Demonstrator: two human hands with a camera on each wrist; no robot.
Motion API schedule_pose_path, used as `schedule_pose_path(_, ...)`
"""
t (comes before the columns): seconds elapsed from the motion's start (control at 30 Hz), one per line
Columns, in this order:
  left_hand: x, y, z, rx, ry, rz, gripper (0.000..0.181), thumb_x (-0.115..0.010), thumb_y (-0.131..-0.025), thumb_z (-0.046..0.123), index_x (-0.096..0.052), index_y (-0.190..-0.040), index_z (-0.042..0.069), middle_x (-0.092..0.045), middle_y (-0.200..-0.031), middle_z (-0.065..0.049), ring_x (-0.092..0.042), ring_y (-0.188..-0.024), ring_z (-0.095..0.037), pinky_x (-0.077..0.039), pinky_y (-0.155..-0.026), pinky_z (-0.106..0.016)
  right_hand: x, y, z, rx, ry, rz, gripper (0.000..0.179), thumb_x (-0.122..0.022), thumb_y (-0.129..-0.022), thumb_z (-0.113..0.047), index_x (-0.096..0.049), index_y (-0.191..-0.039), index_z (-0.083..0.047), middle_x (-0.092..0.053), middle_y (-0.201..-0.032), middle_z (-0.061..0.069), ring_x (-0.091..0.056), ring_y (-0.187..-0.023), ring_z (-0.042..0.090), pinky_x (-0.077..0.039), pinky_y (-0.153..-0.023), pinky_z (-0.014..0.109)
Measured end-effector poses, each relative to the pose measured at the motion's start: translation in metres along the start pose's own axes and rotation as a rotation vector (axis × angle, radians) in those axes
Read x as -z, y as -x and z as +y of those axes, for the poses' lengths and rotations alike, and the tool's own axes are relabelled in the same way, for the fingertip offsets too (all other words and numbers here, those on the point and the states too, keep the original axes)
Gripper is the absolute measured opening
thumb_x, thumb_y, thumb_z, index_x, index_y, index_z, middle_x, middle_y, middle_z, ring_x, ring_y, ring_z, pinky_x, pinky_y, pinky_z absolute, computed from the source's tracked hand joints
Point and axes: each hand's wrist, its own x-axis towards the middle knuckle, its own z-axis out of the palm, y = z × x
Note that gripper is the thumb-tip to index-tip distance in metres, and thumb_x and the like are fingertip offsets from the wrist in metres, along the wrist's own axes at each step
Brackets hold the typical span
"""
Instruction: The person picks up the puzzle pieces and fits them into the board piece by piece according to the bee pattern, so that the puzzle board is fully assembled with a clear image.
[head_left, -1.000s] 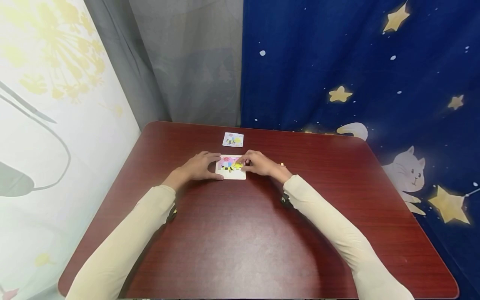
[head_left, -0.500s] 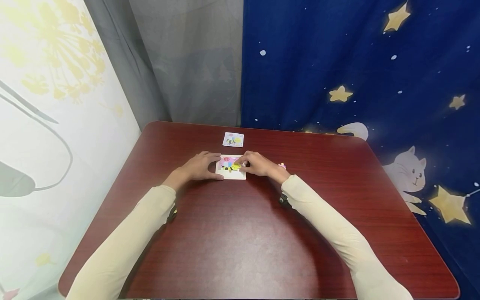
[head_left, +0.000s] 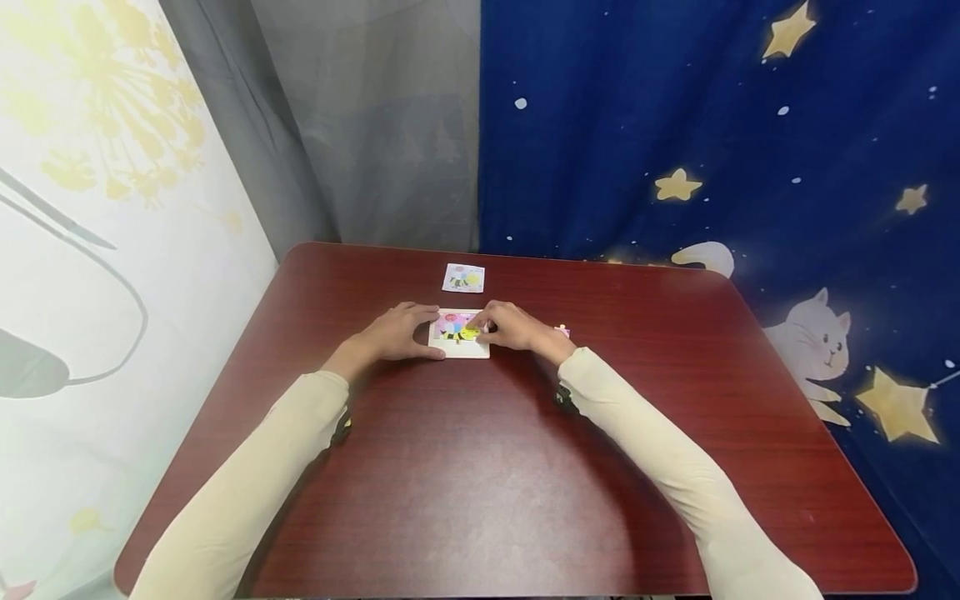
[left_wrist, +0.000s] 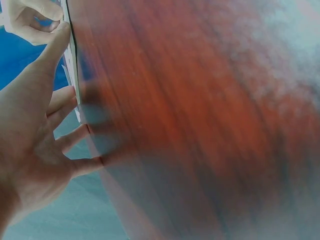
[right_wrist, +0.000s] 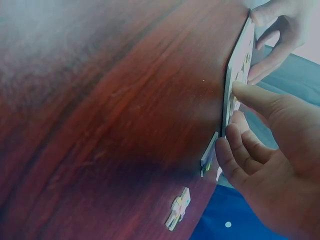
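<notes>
Nearest to where I stand, two cream sleeves point(head_left: 247, 492) reach over the reddish-brown table point(head_left: 465, 467), and a dark device point(head_left: 341, 427) shows under each cuff. Past the cuffs, the left hand point(head_left: 393, 333) is spread wide: its thumb touches the near left corner of a white puzzle board point(head_left: 459, 351), its forefinger is at the far left corner, and the other fingers are stretched out straight. So the board lies flat between the two hands. The right hand point(head_left: 513, 327) bends over its right part, with thumb and forefinger slightly apart upon the colourful bee picture point(head_left: 454, 327); whether a piece is between them, I cannot tell. The remaining fingers of this hand are loosely bent beside the board's right edge. Just beside these fingertips lies a loose piece point(right_wrist: 209, 154), and another piece point(right_wrist: 178, 209) lies farther from them, on the wrist side. Beyond the fingertips of both hands, on the far part of the table, there is a small printed card point(head_left: 462, 278), also with a bee. Farthest from the fingers hang a grey curtain point(head_left: 375, 125) and a blue curtain point(head_left: 585, 150) with stars.
</notes>
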Motion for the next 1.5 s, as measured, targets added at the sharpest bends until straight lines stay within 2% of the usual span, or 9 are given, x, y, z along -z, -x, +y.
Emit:
schedule_pose_path(0.37, 0.001, 0.001, 0.002, 0.013, 0.011, -0.007, 0.093, -0.079, -0.082, 0.064, -0.053, -0.152, 0.009, -0.045, -0.162, -0.008, -0.037, -0.148, -0.036, -0.034, -0.117, -0.059, -0.002, 0.006, 0.001, 0.007, -0.047, 0.009, 0.028, -0.072, -0.099, -0.014, -0.075, -0.127, -0.009, -0.067, -0.114, 0.01, -0.064, -0.102, 0.024, -0.053, -0.091, 0.037)
schedule_pose_path(0.87, 0.001, 0.002, 0.001, 0.006, 0.01, 0.004, 0.093, -0.08, -0.082, 0.064, -0.054, -0.152, 0.008, -0.045, -0.161, -0.009, -0.038, -0.147, -0.037, -0.035, -0.116, -0.06, -0.001, 0.005, 0.004, 0.023, -0.037, 0.012, 0.03, -0.072, -0.098, -0.013, -0.074, -0.127, -0.011, -0.069, -0.114, 0.008, -0.063, -0.105, 0.024, -0.051, -0.095, 0.038)
schedule_pose_path(1.23, 0.002, 0.002, 0.003, 0.004, 0.015, 0.004, 0.093, -0.08, -0.082, 0.064, -0.053, -0.152, 0.009, -0.045, -0.161, -0.008, -0.037, -0.147, -0.036, -0.033, -0.117, -0.059, 0.007, 0.015, 0.016, -0.007, -0.033, 0.068, 0.033, -0.078, -0.096, -0.018, -0.075, -0.127, -0.011, -0.069, -0.113, 0.009, -0.064, -0.1, 0.023, -0.052, -0.089, 0.034)
schedule_pose_path(1.33, 0.001, 0.002, 0.002, 0.004, 0.016, 0.004, 0.093, -0.08, -0.082, 0.063, -0.053, -0.152, 0.008, -0.045, -0.162, -0.008, -0.037, -0.148, -0.036, -0.033, -0.117, -0.059, 0.011, 0.019, 0.021, -0.019, -0.019, 0.074, 0.034, -0.078, -0.095, -0.018, -0.074, -0.127, -0.009, -0.069, -0.114, 0.011, -0.064, -0.1, 0.024, -0.051, -0.09, 0.037)
schedule_pose_path(1.5, 0.001, 0.002, 0.001, 0.007, 0.017, 0.003, 0.093, -0.08, -0.083, 0.062, -0.053, -0.153, 0.008, -0.044, -0.162, -0.009, -0.037, -0.147, -0.036, -0.034, -0.117, -0.059, 0.016, 0.024, 0.03, -0.03, 0.001, 0.082, 0.036, -0.078, -0.095, -0.02, -0.074, -0.128, -0.007, -0.072, -0.118, 0.011, -0.064, -0.11, 0.025, -0.05, -0.097, 0.041)
